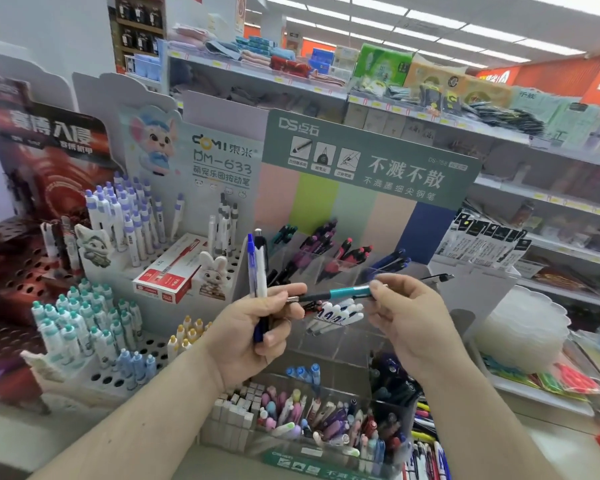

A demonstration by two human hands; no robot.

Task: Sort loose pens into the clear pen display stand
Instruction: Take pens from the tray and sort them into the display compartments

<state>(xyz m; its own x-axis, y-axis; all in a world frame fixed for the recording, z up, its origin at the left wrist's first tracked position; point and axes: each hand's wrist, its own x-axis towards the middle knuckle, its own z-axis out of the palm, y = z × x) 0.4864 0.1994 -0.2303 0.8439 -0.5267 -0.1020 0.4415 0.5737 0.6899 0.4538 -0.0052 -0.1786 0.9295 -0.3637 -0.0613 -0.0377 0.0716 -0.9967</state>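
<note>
- The left hand [257, 327] grips two pens upright in a curled fist, in front of the clear stand [329, 268]: a blue pen [251, 261] and a white pen [261, 271] side by side, touching.
- Both stand with their long axes near vertical, button ends up; the blue pen's lower end shows below the fist.
- The same hand's fingertips also pinch the metal tip of a teal pen [343, 293].
- The teal pen lies almost level across the front of the stand, its long axis running left to right, tip toward the left hand, rear end slightly higher at the right.
- The right hand [406, 317] pinches the teal pen's rear end between thumb and fingers, the other fingers curled.
- The stand's upper compartments behind the hands hold dark, purple, red and blue pens, leaning up and to the right.
- A lower compartment, just below the teal pen, holds white pens [336, 315] lying slanted.
- Left of the stand sits a white holed rack [146, 348] with capped pens upright and a red box [170, 271].
- Nearer than the stand, a bin [312, 420] holds mixed pastel pens.
</note>
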